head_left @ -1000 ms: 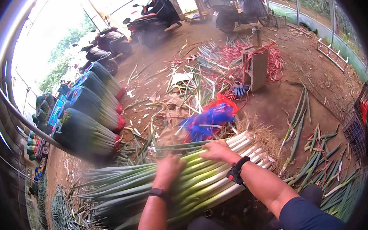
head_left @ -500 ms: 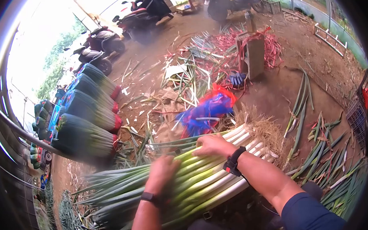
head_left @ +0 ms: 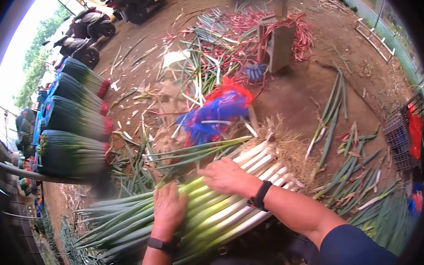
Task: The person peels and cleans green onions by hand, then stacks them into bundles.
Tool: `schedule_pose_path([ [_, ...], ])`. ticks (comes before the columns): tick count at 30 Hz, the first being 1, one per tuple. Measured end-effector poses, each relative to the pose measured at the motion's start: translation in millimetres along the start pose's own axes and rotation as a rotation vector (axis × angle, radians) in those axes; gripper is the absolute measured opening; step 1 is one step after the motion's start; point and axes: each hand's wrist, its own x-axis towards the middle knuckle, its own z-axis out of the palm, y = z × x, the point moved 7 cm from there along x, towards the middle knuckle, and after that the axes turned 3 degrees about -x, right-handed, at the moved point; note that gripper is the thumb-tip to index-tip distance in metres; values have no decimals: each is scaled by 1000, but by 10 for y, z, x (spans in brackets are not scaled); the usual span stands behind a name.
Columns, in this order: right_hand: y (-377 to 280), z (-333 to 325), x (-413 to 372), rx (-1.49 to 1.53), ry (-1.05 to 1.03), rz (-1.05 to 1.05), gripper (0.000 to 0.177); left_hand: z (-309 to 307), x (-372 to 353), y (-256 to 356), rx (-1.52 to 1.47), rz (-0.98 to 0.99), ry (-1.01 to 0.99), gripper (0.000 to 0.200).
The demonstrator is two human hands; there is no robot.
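Pressing down with both palms, a person leans over a long bundle of green onions (head_left: 208, 217) that lies slantwise across the dirt floor just in front of them. The left hand (head_left: 168, 207) lies flat, fingers extended, on the pale green middle of the stalks. The right hand (head_left: 225, 175), also open and flat, rests nearer the white ends, whose roots (head_left: 291, 150) point up and right. Neither hand grips anything. Beyond lie a blue and red sack (head_left: 217, 114), wrapped bundles (head_left: 75, 126) stacked at left, and loose stalks (head_left: 356, 176) at right.
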Motion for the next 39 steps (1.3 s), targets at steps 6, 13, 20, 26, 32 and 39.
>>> schedule_pose_path([
  [6, 785, -433, -724, -192, 116, 237, 56, 29, -34, -25, -67, -111, -135, 89],
  [13, 807, -361, -816, -196, 117, 332, 57, -15, -57, 22, -91, -134, -237, 101],
  [20, 719, -440, -791, -173, 164, 362, 54, 27, 9, 46, -40, -164, -241, 114],
  [26, 739, -325, -839, -165, 122, 373, 52, 43, -5, 40, -49, -197, -280, 113],
  [32, 632, -408, -909, -154, 173, 411, 53, 7, 62, 61, -75, -206, -293, 108],
  [39, 724, -324, -877, -172, 152, 466, 53, -11, 94, 58, -155, -191, -262, 105],
])
